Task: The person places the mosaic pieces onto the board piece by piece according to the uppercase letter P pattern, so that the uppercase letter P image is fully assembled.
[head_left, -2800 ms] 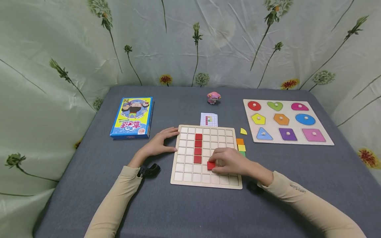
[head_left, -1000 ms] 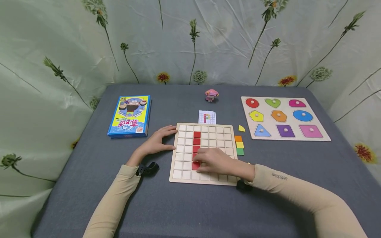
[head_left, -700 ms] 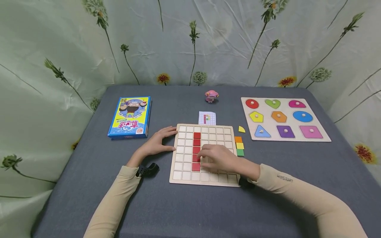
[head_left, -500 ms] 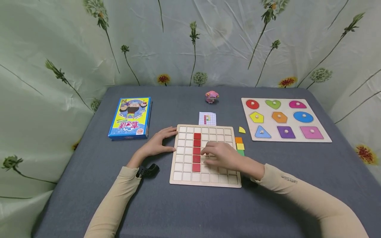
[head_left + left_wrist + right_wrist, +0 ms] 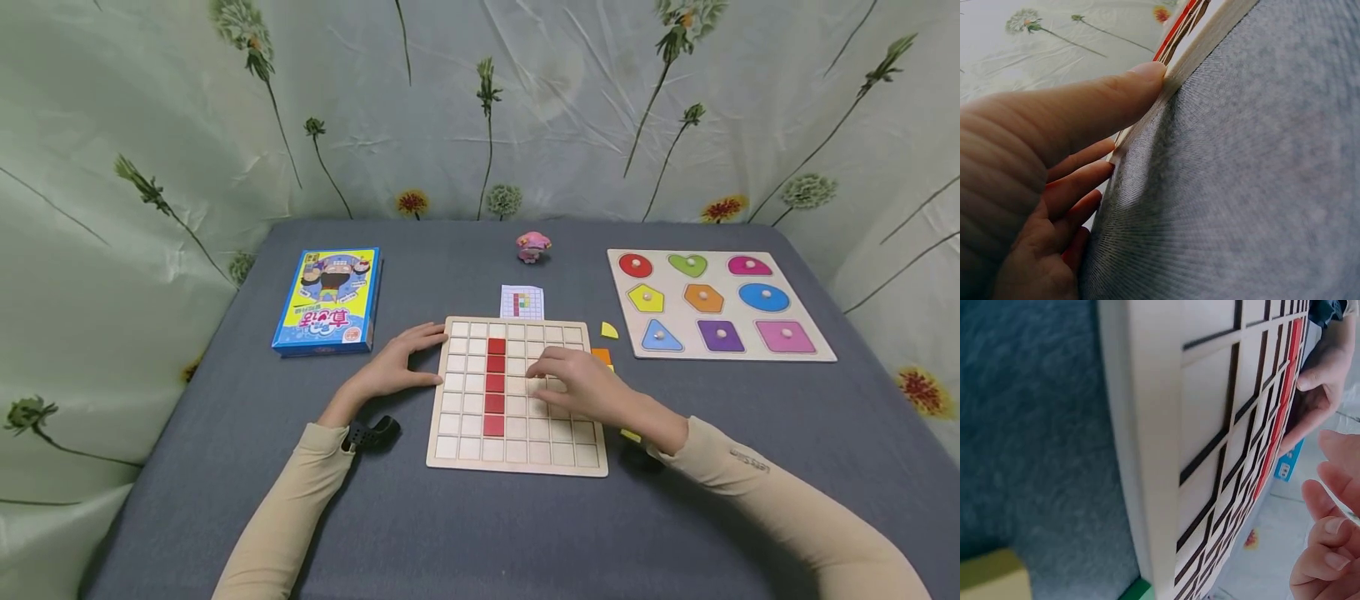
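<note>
A wooden grid board (image 5: pixel 459 448) lies flat on the table, with several red square tiles (image 5: pixel 494 382) filling a column of its cells. My left hand (image 5: pixel 396 365) touches the board's left edge with thumb and fingertips spread; in the left wrist view the thumb (image 5: pixel 1100 103) presses along the rim. My right hand (image 5: pixel 581 385) hovers over the board's right half, fingers loosely bent and holding nothing. The right wrist view also shows this hand (image 5: pixel 1332 544) with a gap between thumb and fingers.
Behind the board is a small pattern card (image 5: pixel 534 305). An orange tile (image 5: pixel 602 356), a yellow quarter-round (image 5: pixel 609 331) and a yellow piece (image 5: pixel 631 435) lie to the right. Farther out are a shape puzzle (image 5: pixel 731 342), a blue-yellow box (image 5: pixel 326 302) and a pink figurine (image 5: pixel 533 246).
My right hand brought a red tile to the column's near end, let it go, then drew back rightward across the board. The left hand has stayed at the board's edge.
</note>
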Motion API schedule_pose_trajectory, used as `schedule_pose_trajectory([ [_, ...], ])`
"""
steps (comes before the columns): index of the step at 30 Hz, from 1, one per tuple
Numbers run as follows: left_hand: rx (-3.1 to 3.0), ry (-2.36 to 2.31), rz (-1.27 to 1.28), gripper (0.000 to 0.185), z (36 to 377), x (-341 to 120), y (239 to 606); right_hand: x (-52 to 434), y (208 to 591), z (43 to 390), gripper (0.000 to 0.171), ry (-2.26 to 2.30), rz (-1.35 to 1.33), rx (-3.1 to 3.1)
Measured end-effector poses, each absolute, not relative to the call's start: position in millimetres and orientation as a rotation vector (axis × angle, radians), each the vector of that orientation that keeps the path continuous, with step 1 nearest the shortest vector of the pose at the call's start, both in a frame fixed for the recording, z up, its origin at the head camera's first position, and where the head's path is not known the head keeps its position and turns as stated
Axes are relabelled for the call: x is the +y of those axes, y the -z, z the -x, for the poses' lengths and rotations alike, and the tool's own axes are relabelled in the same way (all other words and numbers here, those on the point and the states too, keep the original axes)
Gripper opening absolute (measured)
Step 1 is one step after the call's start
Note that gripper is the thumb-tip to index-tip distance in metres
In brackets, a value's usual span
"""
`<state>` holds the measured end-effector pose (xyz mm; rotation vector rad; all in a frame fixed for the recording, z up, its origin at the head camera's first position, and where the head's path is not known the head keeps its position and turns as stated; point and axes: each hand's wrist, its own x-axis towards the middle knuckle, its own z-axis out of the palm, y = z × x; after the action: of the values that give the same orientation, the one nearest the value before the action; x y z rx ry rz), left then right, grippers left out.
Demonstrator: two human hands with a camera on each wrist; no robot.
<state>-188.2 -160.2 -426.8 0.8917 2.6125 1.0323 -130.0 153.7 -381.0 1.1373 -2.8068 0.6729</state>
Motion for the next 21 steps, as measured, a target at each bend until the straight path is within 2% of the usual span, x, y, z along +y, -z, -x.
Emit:
schedule_pose_trajectory([
  [21,2.606,-1.042,-0.896,0.068,188.5,-160.2,427.4,191.7,385.0,137.3,0.02,-0.652,-0.943,-2.753],
])
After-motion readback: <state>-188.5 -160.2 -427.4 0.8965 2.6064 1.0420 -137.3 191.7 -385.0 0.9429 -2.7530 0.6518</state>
